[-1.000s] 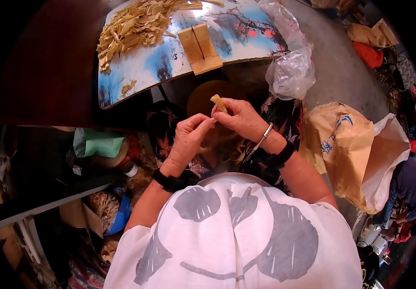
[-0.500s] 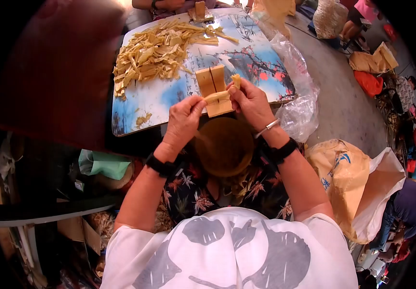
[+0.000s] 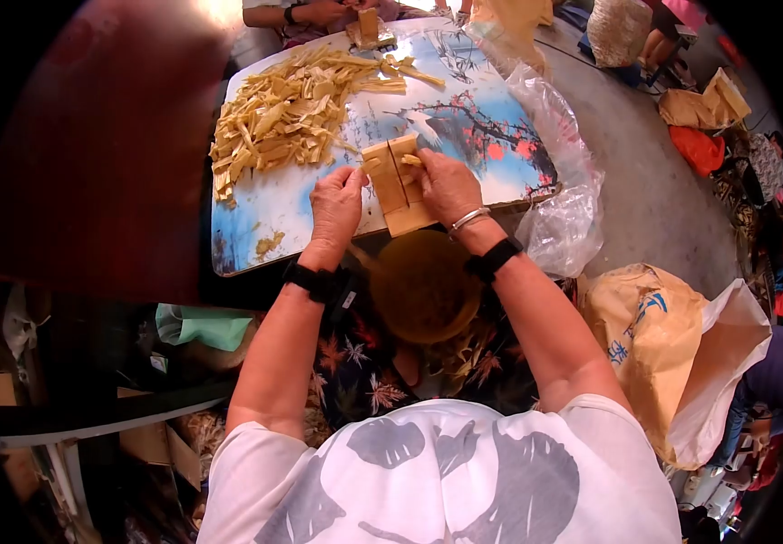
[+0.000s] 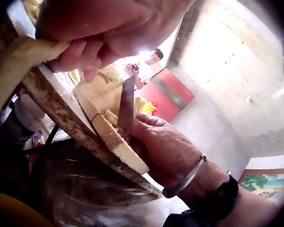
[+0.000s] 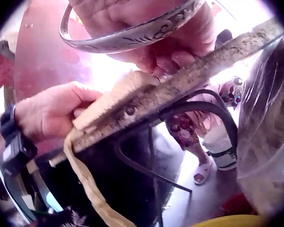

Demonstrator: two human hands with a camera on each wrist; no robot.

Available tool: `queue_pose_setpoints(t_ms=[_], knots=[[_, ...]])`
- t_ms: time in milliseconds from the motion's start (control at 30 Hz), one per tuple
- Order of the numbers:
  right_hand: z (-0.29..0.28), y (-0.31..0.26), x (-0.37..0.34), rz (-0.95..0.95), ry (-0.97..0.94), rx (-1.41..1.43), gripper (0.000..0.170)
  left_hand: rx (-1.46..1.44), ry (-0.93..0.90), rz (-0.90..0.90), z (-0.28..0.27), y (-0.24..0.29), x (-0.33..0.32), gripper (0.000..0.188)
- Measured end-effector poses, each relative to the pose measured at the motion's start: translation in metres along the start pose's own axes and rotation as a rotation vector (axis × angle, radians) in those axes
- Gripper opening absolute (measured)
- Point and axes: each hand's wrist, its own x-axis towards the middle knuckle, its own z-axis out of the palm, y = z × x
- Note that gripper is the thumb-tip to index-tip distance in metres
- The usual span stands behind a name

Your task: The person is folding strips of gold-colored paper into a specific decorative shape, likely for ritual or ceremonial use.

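Note:
A small wooden board (image 3: 406,218) sits at the near edge of the painted table (image 3: 296,218), with a flat metal blade (image 4: 127,101) standing up from it. The left hand (image 3: 335,208) is beside the board's left side, pinching a pale yellow strip (image 4: 14,68) whose length hangs down. On the other side, the right hand (image 3: 450,189) grips a folded piece of yellow strip (image 3: 411,160) close to the blade. In the right wrist view, the hanging strip (image 5: 92,187) passes below the left hand (image 5: 52,111). Whether both hands hold one strip cannot be told.
Cut yellow pieces (image 3: 282,113) lie heaped on the table's left. A round container (image 3: 423,286) is between the knees. Clear plastic (image 3: 564,218) hangs at the table's right, above a brown paper sack (image 3: 641,335). Another person's hands (image 3: 319,13) show across the table.
Both hands have moved forward from the lap to the board at the table edge. The strip, stretched between the hands half a second ago, is now down at the blade.

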Motion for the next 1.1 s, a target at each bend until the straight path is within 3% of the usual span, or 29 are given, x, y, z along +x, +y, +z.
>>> queue_pose_setpoints(t_ms=[100, 200, 367, 400, 467, 567, 667, 700, 833, 933, 967, 1067, 1100], knots=[[-0.021, -0.002, -0.018, 0.051, -0.064, 0.128, 0.017, -0.572, -0.191, -0.267, -0.013, 0.001, -0.014, 0.025], [-0.057, -0.020, -0.050, 0.095, -0.162, 0.244, 0.020, -0.697, -0.198, -0.128, -0.017, 0.022, -0.050, 0.025], [-0.071, -0.051, -0.089, 0.252, -0.218, 0.424, 0.023, -0.521, -0.224, -0.016, 0.006, 0.036, -0.113, 0.013], [-0.061, -0.049, -0.095, 0.165, -0.122, 0.468, 0.021, -0.516, -0.252, 0.042, 0.010, 0.045, -0.123, 0.013], [-0.041, -0.042, -0.107, -0.013, 0.064, 0.559, 0.019, -0.443, -0.137, 0.097, 0.017, 0.037, -0.138, 0.013], [-0.051, -0.060, -0.130, 0.059, -0.008, 0.548, 0.013, -0.708, -0.199, -0.751, 0.009, 0.020, -0.157, 0.019], [-0.054, -0.076, -0.166, -0.016, -0.122, 0.500, 0.010, -1.208, -0.474, -1.011, 0.008, -0.005, -0.181, 0.030], [-0.049, -0.079, -0.181, -0.026, -0.149, 0.561, 0.011, -1.257, -0.487, -0.961, 0.008, 0.014, -0.185, 0.027], [-0.050, -0.086, -0.213, 0.004, -0.205, 0.693, 0.014, -0.943, -0.490, -0.754, 0.015, -0.011, -0.191, 0.022], [-0.052, -0.070, -0.206, 0.014, -0.001, 0.466, 0.015, -0.298, -0.515, -0.395, 0.012, -0.016, -0.192, 0.013], [-0.051, -0.063, -0.201, -0.062, 0.073, 0.362, 0.017, -0.083, -0.394, -0.011, 0.013, -0.010, -0.199, 0.016], [-0.042, -0.062, -0.202, 0.376, -0.010, 0.709, 0.017, 0.205, -0.341, 0.463, 0.008, 0.004, -0.200, 0.023], [-0.047, -0.060, -0.198, 0.655, -0.202, 0.813, 0.020, 0.219, -0.302, 0.487, 0.006, 0.010, -0.201, 0.025]])
